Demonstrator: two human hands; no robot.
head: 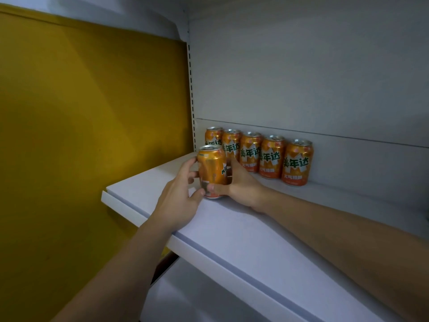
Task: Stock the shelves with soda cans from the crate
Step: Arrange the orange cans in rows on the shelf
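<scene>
On a white shelf (243,231) beside a mustard-yellow wall (81,112), a person sets an orange soda can (212,171) upright near the left end, just in front of a back row of five matching cans (260,155). The right hand (241,187) wraps it, thumb low across the front and fingers behind; the left hand (180,194) steadies it with spread fingertips. Pushed back too hard, the can could knock the row behind; its label faces sideways, so turning it risks a tip. No crate is visible.
</scene>
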